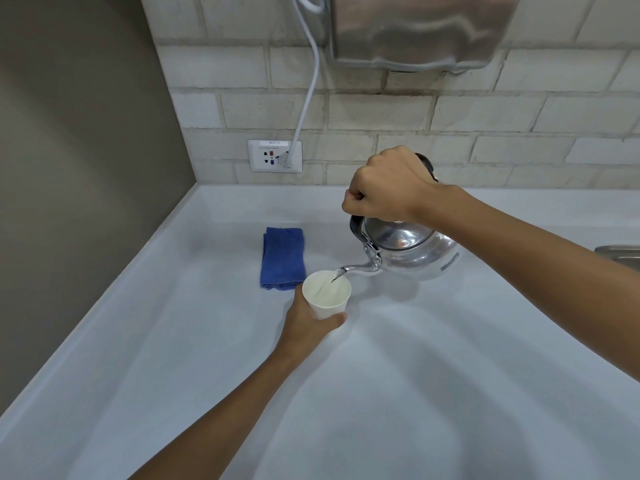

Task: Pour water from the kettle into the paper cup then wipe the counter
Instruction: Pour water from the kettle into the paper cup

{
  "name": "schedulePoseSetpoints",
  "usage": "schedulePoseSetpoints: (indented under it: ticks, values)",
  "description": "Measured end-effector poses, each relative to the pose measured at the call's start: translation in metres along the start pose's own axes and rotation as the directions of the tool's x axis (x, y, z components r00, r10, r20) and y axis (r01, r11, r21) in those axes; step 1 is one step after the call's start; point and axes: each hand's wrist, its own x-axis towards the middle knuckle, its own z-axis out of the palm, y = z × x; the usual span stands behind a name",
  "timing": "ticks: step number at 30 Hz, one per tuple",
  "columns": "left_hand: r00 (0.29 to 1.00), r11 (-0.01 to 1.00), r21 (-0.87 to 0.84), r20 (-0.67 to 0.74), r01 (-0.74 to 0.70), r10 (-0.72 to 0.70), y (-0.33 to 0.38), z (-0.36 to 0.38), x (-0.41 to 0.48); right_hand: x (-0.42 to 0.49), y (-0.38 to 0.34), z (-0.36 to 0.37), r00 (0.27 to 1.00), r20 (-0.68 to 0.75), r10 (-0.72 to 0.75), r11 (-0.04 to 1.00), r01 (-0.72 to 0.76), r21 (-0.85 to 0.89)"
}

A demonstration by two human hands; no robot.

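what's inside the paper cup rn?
Water: a thin stream runs from the kettle spout into the paper cup, which the left hand holds. The white inner wall shows; the fill level is hard to judge, and the bottom isn't clearly visible.

The only writing is a small white label [274, 143] along the top of the wall outlet plate [258, 164] above the counter's back edge. It seems to read "9FP-2", though the characters are blurred and the first ones are uncertain.

Kettle handle [356, 226] mostly under fist.
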Motion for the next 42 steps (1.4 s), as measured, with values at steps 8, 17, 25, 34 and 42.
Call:
schedulePoseSetpoints:
  ticks: [8,17,25,34,42]
  values:
    - [1.000,1.000,-0.001,0.006,-0.008,0.008,0.0011,-0.0008,-0.0012,-0.0001,0.0022,-0.0034,1.000,0.003,0.009,1.000,-0.009,-0.008]
    - [1.000,1.000,0.009,0.004,-0.001,0.001,0.0025,-0.0006,-0.0020,0.0010,0.0021,-0.0032,1.000,0.002,-0.003,1.000,0.003,-0.024]
    - [1.000,0.999,0.031,-0.002,0.009,-0.009,0.0024,-0.0009,-0.0010,0.0020,0.0030,-0.0038,1.000,0.002,-0.001,1.000,0.001,-0.031]
    - [1.000,1.000,0.025,0.010,0.010,-0.010,0.0017,-0.0001,-0.0011,0.0026,0.0038,-0.0044,1.000,0.001,-0.019,0.999,0.019,-0.027]
    - [1.000,1.000,0.026,0.003,0.014,-0.014,0.0024,-0.0008,-0.0014,0.0027,0.0034,-0.0050,1.000,0.009,-0.020,0.999,0.020,-0.027]
